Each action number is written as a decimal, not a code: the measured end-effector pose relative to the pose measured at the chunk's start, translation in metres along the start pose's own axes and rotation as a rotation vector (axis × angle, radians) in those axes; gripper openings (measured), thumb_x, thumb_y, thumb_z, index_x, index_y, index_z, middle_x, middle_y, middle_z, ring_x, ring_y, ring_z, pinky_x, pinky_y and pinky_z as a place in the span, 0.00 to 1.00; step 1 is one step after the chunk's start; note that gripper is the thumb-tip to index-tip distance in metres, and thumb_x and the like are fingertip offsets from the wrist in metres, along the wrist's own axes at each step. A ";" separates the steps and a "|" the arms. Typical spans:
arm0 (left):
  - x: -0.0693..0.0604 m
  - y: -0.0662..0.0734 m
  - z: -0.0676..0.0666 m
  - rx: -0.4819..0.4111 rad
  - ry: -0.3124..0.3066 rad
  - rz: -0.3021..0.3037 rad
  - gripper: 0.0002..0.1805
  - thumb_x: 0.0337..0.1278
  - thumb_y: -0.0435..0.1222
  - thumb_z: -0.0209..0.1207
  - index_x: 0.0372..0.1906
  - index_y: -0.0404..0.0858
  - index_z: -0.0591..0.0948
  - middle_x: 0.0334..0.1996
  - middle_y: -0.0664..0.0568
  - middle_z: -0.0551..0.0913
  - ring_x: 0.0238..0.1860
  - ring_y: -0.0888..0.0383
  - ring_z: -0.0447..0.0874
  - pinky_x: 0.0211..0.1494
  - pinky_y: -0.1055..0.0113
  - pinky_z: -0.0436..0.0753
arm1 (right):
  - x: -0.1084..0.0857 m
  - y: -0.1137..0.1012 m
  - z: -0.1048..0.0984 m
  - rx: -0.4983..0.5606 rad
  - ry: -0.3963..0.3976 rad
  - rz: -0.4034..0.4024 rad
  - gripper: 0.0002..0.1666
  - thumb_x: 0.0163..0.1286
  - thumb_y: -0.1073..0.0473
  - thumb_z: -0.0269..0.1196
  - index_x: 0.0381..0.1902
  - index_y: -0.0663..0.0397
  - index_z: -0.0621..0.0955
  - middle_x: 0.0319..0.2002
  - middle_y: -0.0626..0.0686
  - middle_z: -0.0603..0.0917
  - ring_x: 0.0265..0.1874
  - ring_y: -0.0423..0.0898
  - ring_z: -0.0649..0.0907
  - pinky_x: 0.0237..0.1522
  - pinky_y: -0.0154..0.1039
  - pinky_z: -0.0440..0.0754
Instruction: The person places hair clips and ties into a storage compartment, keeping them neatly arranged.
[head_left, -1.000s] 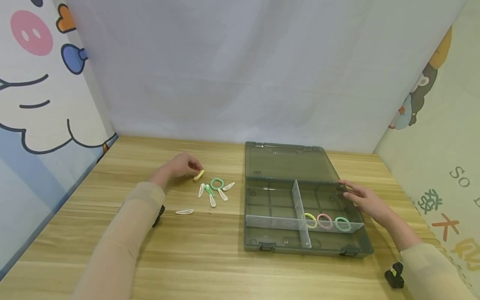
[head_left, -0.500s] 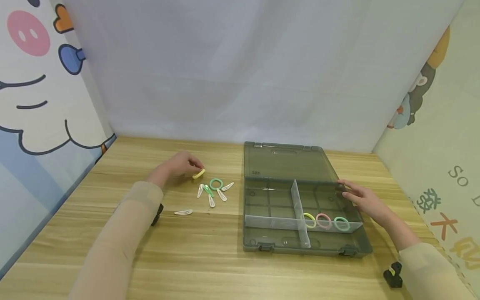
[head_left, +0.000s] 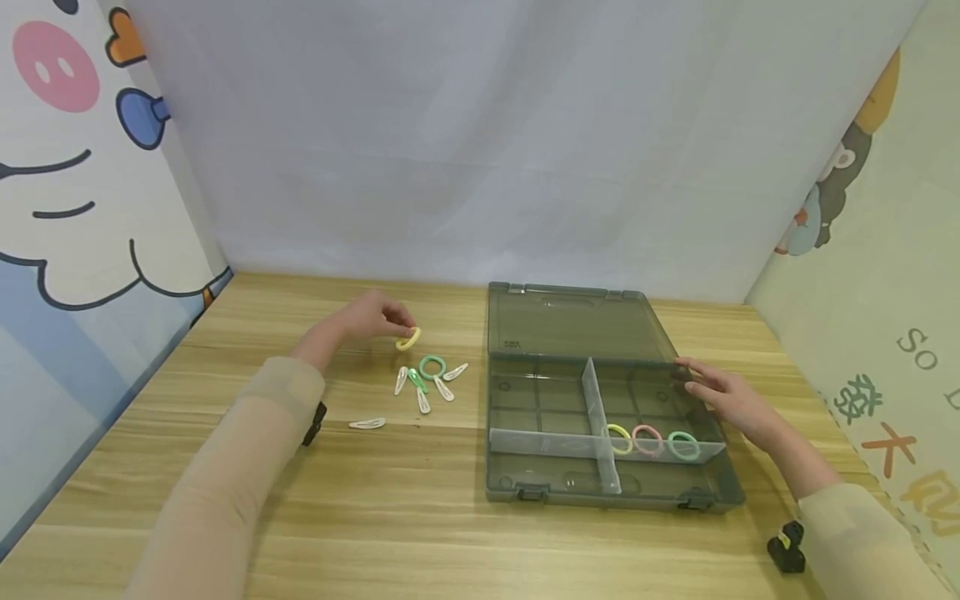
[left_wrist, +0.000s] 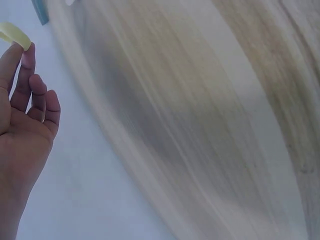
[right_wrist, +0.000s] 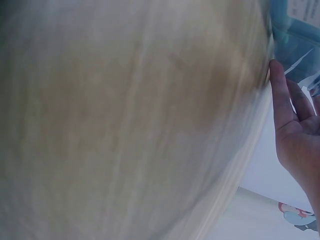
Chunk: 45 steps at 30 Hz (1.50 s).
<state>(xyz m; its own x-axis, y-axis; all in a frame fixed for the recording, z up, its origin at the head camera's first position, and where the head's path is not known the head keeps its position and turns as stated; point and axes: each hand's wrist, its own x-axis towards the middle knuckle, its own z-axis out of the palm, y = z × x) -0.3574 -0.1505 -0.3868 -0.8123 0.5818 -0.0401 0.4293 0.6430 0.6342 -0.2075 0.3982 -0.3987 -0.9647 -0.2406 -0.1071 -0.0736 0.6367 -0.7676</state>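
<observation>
A yellow hair tie (head_left: pixel 408 338) is pinched between the thumb and finger of my left hand (head_left: pixel 367 318), raised a little above the table. The left wrist view also shows this yellow band (left_wrist: pixel 15 36) at the fingertips. Just in front lie a green hair tie (head_left: pixel 432 367), a green hair clip (head_left: pixel 417 381) and several white hair clips (head_left: pixel 444 389). My right hand (head_left: pixel 731 404) rests with extended fingers on the right edge of a grey see-through divided box (head_left: pixel 600 502). Yellow, pink (head_left: pixel 647 442) and green rings sit in its back right compartment.
The box's lid (head_left: pixel 577 321) lies folded back toward the white cloth wall (head_left: pixel 480 150). A lone white clip (head_left: pixel 367 424) lies nearer on the wooden table (head_left: pixel 390 525). Clear dividers (head_left: pixel 596 400) part the box. Printed panels stand at both sides.
My left hand has lifted the yellow hair tie off the table, moving slightly up and to the right. My right hand has stayed at the box's edge.
</observation>
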 end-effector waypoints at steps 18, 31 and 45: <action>-0.003 0.039 -0.017 -0.035 0.019 0.005 0.10 0.55 0.42 0.65 0.38 0.40 0.85 0.33 0.51 0.84 0.38 0.54 0.77 0.43 0.61 0.76 | 0.000 0.000 -0.001 0.007 -0.010 -0.006 0.34 0.76 0.49 0.47 0.73 0.56 0.54 0.71 0.69 0.53 0.65 0.73 0.59 0.53 0.70 0.68; 0.000 0.072 -0.025 -0.052 0.028 0.015 0.08 0.54 0.42 0.65 0.35 0.42 0.85 0.33 0.49 0.83 0.37 0.54 0.77 0.42 0.62 0.76 | -0.001 -0.003 0.000 -0.029 0.001 0.014 0.34 0.76 0.48 0.47 0.73 0.55 0.55 0.70 0.70 0.54 0.64 0.73 0.60 0.53 0.68 0.69; 0.007 0.114 -0.029 0.017 0.046 0.107 0.06 0.52 0.41 0.66 0.33 0.44 0.85 0.28 0.55 0.83 0.34 0.56 0.76 0.39 0.64 0.74 | -0.001 -0.002 -0.001 -0.025 0.005 0.009 0.33 0.76 0.49 0.48 0.73 0.54 0.55 0.70 0.69 0.55 0.64 0.73 0.60 0.53 0.69 0.68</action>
<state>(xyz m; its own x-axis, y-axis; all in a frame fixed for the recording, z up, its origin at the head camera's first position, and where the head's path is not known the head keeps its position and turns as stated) -0.3256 -0.0872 -0.2922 -0.7783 0.6247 0.0629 0.5209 0.5867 0.6200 -0.2070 0.3978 -0.3967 -0.9665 -0.2312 -0.1113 -0.0706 0.6568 -0.7508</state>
